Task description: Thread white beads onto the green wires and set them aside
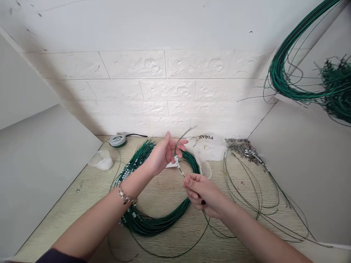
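My right hand (197,191) is closed in a pinch on a thin green wire (178,140) below several small white beads (177,160) on it. Above the beads, the wire's free end bends up and to the right. Around this upper part is my left hand (166,151), thumb raised and fingers apart, close to the wire; whether they touch it is hard to see. Beneath both hands lies a large coil of green wires (153,224), with many small white pieces along its left side.
At the back left sit a tape measure (117,140) and a clear cup with white contents (102,160). A white plastic bag (211,148) lies by the wall, beside a pile of small dark and silvery bits (244,148). More green wire (282,73) hangs at upper right; loose wires (255,204) spread below.
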### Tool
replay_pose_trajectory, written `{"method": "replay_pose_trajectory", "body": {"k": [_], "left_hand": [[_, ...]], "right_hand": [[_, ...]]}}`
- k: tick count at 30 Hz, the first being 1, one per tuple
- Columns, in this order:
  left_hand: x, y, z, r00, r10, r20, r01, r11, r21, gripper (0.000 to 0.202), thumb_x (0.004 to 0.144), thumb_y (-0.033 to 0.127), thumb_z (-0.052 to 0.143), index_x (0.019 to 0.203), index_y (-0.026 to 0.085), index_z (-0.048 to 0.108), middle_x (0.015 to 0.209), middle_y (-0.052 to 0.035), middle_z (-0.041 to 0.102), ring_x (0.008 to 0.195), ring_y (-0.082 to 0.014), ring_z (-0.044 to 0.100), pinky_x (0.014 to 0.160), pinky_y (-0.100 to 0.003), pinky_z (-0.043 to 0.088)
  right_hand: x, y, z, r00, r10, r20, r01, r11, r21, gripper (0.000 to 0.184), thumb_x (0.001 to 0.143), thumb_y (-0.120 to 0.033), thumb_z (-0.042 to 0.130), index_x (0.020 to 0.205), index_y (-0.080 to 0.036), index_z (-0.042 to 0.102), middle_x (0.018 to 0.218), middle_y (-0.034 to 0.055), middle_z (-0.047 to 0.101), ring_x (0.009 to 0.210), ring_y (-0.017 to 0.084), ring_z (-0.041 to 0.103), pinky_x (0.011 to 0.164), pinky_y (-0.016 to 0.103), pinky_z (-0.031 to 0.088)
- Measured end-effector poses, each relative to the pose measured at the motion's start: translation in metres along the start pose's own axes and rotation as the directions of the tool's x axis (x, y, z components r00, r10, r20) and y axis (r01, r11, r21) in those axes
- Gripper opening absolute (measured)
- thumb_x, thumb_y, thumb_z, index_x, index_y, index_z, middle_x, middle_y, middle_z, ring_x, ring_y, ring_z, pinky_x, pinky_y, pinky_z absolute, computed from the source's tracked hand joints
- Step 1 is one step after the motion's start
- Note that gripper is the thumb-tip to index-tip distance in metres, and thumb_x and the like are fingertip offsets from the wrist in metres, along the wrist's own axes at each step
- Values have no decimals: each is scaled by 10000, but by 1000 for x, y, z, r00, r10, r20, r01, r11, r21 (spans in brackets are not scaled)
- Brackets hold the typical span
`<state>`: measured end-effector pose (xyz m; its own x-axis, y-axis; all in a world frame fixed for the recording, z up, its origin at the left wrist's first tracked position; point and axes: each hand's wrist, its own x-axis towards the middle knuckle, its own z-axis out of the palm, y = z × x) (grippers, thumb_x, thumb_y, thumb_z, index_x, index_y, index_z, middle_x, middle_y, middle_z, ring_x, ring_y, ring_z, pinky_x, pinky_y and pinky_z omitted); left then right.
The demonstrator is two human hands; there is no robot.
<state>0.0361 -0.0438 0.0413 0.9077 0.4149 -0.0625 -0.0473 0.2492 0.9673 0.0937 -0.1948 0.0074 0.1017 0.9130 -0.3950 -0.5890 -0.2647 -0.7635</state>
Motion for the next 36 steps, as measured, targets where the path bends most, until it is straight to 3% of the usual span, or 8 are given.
{"method": "replay_pose_trajectory", "body": {"k": [2,5,8,12,15,22,26,36], "left_hand": [[-23,-2,-7,996,70,-60,-71,997,-18,524,742,586,393,869,146,647,821,-76,590,667,-121,508,484,-207,342],[-38,-14,-16,966,162,-202,-138,982,129,310,688,421,593,818,149,665,780,-57,609,719,-119,512,562,-201,373],[-38,-28,-23,950,126,-285,-106,991,83,230,663,332,643,802,151,672,763,-46,609,677,-95,501,527,-181,352],[-38,-38,-32,978,-18,-209,-22,981,-190,238,673,322,638,839,154,668,783,-41,598,662,-73,500,530,-154,380],[-41,-38,-37,977,-77,-197,24,966,-258,235,667,292,651,849,144,668,774,-42,598,640,-58,500,556,-142,410],[-44,-35,-38,968,-127,-216,87,979,-186,239,655,288,663,829,124,671,808,-58,606,639,-56,498,533,-143,393],[-44,-35,-36,969,-117,-219,87,986,-139,225,642,296,666,782,119,673,893,-77,608,639,-57,500,545,-164,386],[-44,-40,-38,973,-88,-214,92,996,12,267,648,320,647,854,152,666,879,-70,609,627,-67,491,529,-177,357]], "right_hand": [[11,3,1,1000,15,-3,-15,1000,12,407,644,-477,632,656,-169,366,427,-99,329,339,2,160,312,140,45],[22,10,4,999,30,-11,-30,1000,-3,406,651,-465,629,655,-172,348,446,-98,329,347,2,159,317,144,45],[27,17,7,999,17,-49,-20,998,-57,414,628,-454,648,644,-169,348,455,-93,338,353,2,185,326,147,64],[28,21,6,991,-77,-107,63,990,-129,337,671,-453,587,688,-145,452,466,-77,355,362,6,214,341,157,83],[28,21,4,987,-94,-129,72,984,-162,250,685,-377,552,718,-134,504,467,-68,366,365,11,224,350,165,93],[26,22,4,986,-65,-152,34,981,-193,195,684,-325,525,727,-135,513,469,-66,374,364,14,230,358,173,97],[25,23,2,985,-52,-166,18,981,-196,216,683,-343,534,740,-136,510,472,-67,373,365,14,228,361,172,92],[27,26,-1,984,-52,-172,19,982,-190,228,689,-359,530,752,-141,506,477,-67,368,364,14,221,356,167,83]]}}
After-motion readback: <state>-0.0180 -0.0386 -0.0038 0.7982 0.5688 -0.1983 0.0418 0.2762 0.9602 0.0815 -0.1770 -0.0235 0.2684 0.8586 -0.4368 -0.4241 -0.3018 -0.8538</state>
